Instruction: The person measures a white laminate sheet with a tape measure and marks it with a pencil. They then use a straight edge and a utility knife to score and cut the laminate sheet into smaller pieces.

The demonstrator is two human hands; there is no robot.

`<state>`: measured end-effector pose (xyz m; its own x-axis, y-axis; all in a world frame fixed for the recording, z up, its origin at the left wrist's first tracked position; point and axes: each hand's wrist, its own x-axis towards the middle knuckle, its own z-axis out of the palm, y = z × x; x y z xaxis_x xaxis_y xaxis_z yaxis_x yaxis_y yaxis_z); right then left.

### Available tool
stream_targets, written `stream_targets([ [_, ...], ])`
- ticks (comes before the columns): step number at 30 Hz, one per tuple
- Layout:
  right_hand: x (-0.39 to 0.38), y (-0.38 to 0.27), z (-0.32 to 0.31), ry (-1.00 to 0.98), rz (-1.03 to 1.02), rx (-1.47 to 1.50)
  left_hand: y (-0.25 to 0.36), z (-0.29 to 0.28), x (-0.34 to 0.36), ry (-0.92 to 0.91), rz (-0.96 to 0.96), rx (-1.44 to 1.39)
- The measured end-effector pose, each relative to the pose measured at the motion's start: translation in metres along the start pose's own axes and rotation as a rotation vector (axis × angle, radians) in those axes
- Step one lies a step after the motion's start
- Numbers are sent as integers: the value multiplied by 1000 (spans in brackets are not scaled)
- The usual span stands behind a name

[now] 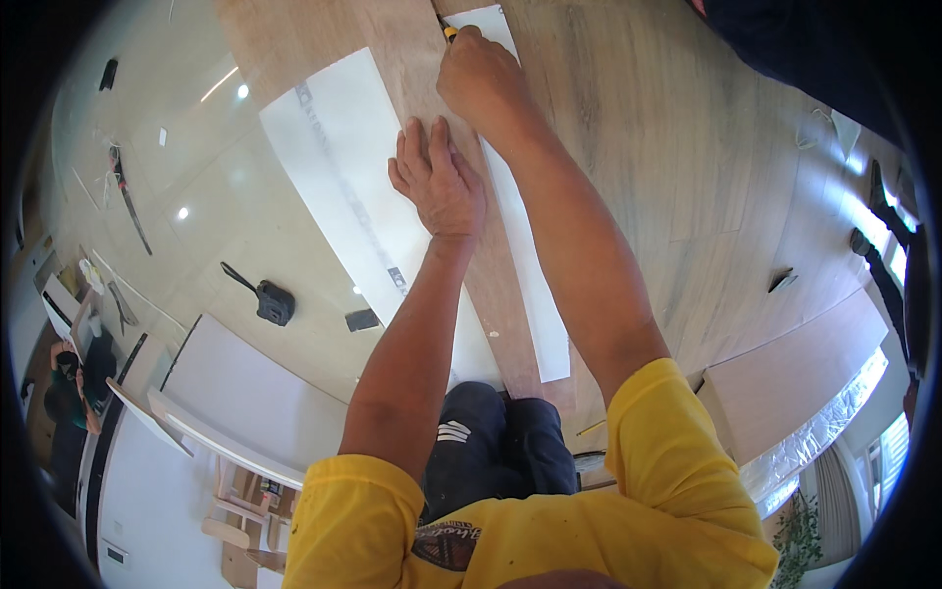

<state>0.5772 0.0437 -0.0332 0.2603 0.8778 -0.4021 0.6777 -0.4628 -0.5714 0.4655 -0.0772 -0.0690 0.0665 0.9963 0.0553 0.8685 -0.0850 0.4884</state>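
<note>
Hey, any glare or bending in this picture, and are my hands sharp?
Head view, left: bright spots glare off the glossy floor; head view, lower right: fisheye curves the edge of the brown board; head view, upper centre: your left hand and right hand look fairly sharp, without obvious motion blur.

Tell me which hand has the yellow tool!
The right hand: it is curled around the yellow-and-black tool. The left hand, nearer the body, is stretched open and shows no tool.
</note>
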Motion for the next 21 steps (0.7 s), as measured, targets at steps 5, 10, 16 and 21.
stream_targets([
  [5,5,-4,-7,-29,-45,-144,0,0,1,8,7,-12],
  [10,-21,4,-9,-90,-53,-109,-3,2,-1,30,21,-10],
  [16,-175,38,-10,-328,273,-152,-4,1,0,18,16,-42],
  [21,-194,56,-32,-270,355,-44,-1,2,2,-30,-20,-1],
])
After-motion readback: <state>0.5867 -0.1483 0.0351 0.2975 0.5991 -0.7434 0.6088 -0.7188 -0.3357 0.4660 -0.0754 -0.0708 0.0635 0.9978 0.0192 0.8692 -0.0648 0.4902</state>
